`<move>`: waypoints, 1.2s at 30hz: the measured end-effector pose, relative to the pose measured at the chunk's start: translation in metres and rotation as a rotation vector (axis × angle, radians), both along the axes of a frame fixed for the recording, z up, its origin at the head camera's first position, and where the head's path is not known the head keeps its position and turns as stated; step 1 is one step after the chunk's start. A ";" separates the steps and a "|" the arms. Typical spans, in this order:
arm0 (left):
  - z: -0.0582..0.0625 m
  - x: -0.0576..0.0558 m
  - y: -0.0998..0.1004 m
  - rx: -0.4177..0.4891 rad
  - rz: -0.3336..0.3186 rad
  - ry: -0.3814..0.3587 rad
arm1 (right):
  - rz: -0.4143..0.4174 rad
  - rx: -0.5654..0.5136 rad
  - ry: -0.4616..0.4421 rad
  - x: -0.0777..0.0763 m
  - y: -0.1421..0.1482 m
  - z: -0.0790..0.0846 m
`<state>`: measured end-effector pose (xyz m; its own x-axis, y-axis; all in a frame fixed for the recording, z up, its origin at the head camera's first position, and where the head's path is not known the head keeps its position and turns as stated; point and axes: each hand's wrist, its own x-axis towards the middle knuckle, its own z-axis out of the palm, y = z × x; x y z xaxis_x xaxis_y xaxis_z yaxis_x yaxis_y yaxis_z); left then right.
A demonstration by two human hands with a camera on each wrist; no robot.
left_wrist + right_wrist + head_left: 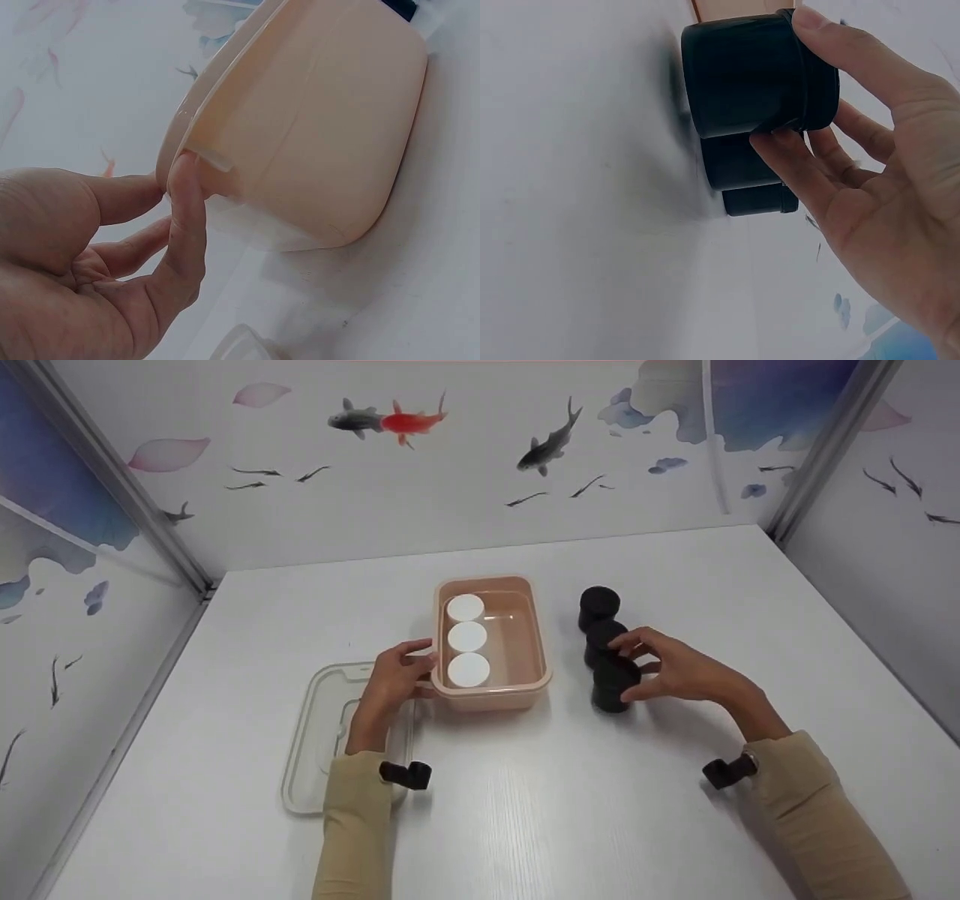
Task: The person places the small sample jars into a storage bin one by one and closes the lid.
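A peach plastic box (541, 649) stands on the table with three white-lidded jars (467, 637) in a row along its left side. My left hand (395, 679) pinches the box's rim on that side; in the left wrist view thumb and fingers meet at the edge. To the right of the box, three black jars (598, 607) form a line. The nearest black jar (742, 75) is between the thumb and fingers of my right hand (675, 667), which grips it near its lid. It looks slightly tilted. White jar bodies are mostly hidden inside the box.
A translucent lid (307, 757) lies flat on the white table (525, 810), left of the box and partly under my left forearm. Panels with painted fish (551, 446) border the table at the back and both sides.
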<state>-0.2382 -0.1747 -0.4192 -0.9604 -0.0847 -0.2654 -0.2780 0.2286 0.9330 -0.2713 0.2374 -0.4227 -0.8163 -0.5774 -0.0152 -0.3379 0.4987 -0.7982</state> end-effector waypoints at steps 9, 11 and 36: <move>-0.002 0.001 -0.001 0.035 0.002 0.017 | 0.030 -0.015 0.024 0.006 -0.003 0.009; -0.002 0.000 0.000 0.028 0.005 0.008 | 0.031 -0.017 0.039 0.007 -0.004 0.010; -0.001 -0.002 0.001 0.021 -0.009 0.001 | -0.211 -0.045 0.114 0.020 -0.059 0.026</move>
